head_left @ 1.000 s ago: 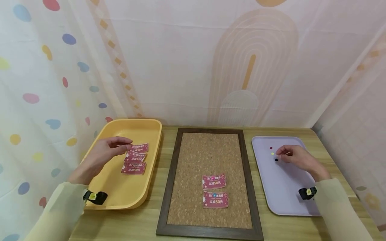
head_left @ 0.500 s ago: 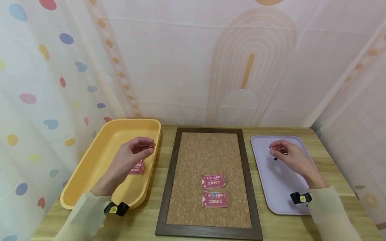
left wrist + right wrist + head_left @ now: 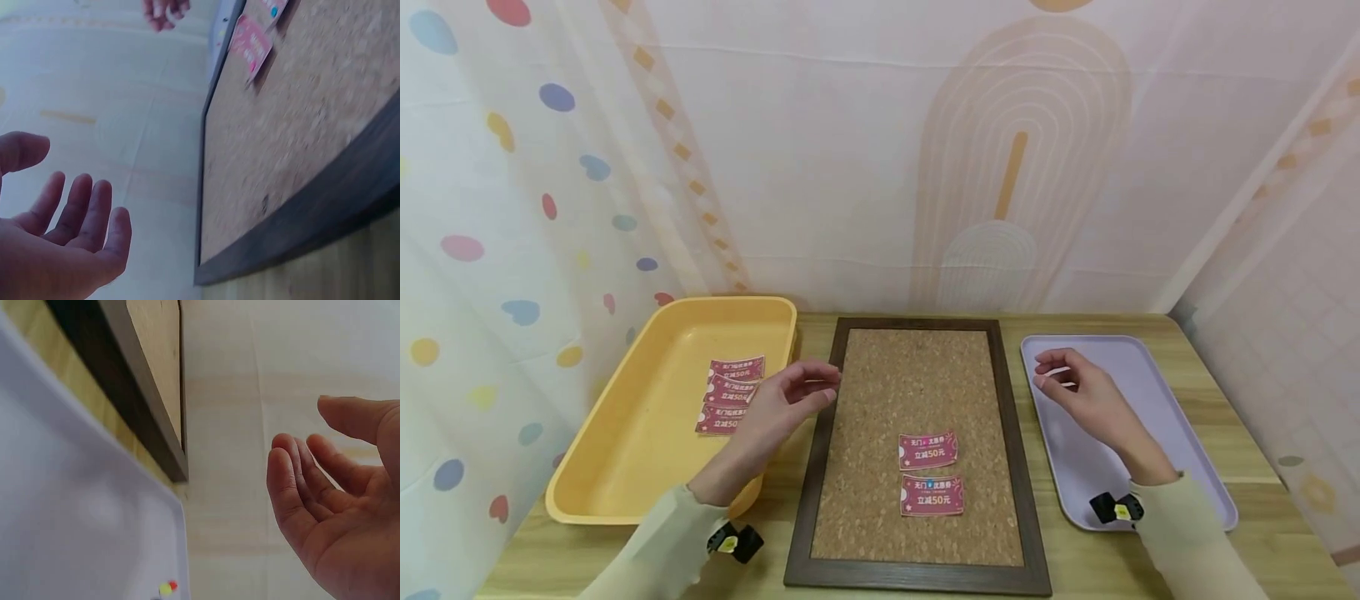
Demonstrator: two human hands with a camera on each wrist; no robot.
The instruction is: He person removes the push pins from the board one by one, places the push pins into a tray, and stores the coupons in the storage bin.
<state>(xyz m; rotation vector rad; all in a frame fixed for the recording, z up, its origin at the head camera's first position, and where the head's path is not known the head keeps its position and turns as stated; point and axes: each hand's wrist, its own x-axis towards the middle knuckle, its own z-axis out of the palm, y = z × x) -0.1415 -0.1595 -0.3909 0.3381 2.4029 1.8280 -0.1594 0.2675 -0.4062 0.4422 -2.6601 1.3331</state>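
A: Since the earlier frame I see the left hand (image 3: 784,407) move right, off the yellow rectangular plastic bin (image 3: 647,442), to the left edge of the dark-framed cork board (image 3: 917,375). The right hand (image 3: 1086,398) shifts left over the flat lilac tray (image 3: 1138,400), right of centre.

B: Is either carrying anything?

A: Nothing my wrist feeds show: both palms look bare, fingers loosely bent, thumbs standing apart from them.

B: And the paper?

A: On the board, lower centre of the frame, lie an upper magenta printed coupon (image 3: 928,452) with a small pink pin (image 3: 252,66) and a lower magenta printed coupon (image 3: 932,498) with a small blue pin (image 3: 929,483). Three overlapping magenta coupons (image 3: 728,390) lie in the bin, left of centre.

B: How far along, then?

A: I judge two fixed, three left.

B: Any pins left?

A: I make out a round red pin (image 3: 173,585) and a round yellow pin (image 3: 164,589) in the tray, bottom of the right wrist view; the right hand blocks that spot from the head view.
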